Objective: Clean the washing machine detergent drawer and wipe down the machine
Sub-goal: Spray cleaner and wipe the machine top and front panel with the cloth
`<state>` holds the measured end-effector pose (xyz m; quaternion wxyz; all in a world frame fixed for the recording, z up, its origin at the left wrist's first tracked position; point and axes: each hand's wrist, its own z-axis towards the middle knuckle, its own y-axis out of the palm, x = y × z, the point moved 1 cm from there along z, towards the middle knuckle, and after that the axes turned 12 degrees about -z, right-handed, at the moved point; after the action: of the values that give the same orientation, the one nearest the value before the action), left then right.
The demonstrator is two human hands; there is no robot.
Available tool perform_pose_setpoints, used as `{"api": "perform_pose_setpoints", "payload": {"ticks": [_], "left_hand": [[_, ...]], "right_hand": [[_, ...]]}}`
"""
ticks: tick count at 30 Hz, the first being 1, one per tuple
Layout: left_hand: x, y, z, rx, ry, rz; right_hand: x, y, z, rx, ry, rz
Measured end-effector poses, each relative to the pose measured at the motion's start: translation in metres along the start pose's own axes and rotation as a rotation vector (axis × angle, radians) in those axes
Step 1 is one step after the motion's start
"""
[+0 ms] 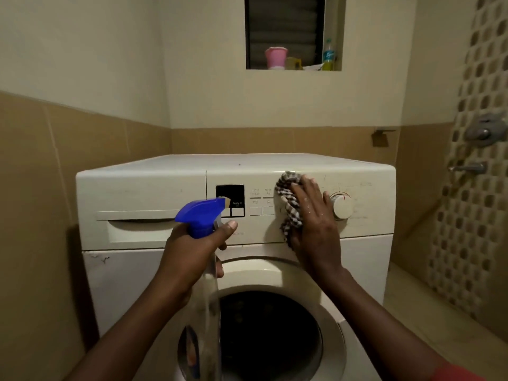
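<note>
On the black display (230, 192) of the washing machine (154, 185) I can read "ready in" in small white letters, low on its right side. The grey words above the two square buttons (262, 210) are too blurred to read. So are the marks round the dial (341, 207), the label on the spray bottle (202, 215), and the blue label on the bottle (328, 55) in the window niche (334, 23).

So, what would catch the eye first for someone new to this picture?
Probably the bright blue spray bottle gripped by the left hand in front of the washing machine. Next, the right hand pressing a checked cloth against the control panel, beside the white dial. A pink cup stands in the window niche above.
</note>
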<state>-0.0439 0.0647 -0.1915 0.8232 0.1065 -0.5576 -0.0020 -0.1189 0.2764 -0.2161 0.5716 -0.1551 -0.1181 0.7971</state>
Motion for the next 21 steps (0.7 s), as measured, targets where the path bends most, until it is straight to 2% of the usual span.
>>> {"api": "perform_pose_setpoints", "payload": {"ticks": [2, 4, 7, 9, 10, 14, 16, 19, 21], "left_hand": [[0.003, 0.001, 0.001, -0.005, 0.004, 0.007], [0.005, 0.006, -0.002, -0.020, 0.004, 0.005], [0.007, 0.011, -0.002, -0.017, -0.002, -0.005], [0.007, 0.013, -0.002, -0.021, -0.007, -0.004], [0.006, 0.014, -0.002, -0.029, -0.003, -0.001], [0.002, 0.014, -0.001, -0.031, -0.006, 0.012], [-0.001, 0.016, 0.001, -0.029, -0.025, 0.015], [-0.005, 0.025, 0.000, -0.047, -0.031, 0.015], [-0.006, 0.029, 0.000, -0.065, -0.041, 0.005]], "right_hand": [[-0.012, -0.002, 0.008, 0.018, 0.067, 0.041], [-0.035, -0.001, 0.009, -0.016, 0.018, 0.085], [-0.061, 0.008, 0.001, -0.120, -0.327, 0.082], [-0.050, 0.010, 0.000, -0.136, -0.432, 0.050], [-0.039, 0.008, 0.002, -0.114, -0.388, 0.034], [-0.003, -0.009, 0.021, 0.000, 0.030, 0.087], [-0.023, -0.008, 0.023, 0.000, 0.054, 0.111], [-0.052, 0.006, 0.006, -0.076, -0.243, 0.151], [-0.043, 0.008, 0.009, -0.098, -0.404, 0.095]]}}
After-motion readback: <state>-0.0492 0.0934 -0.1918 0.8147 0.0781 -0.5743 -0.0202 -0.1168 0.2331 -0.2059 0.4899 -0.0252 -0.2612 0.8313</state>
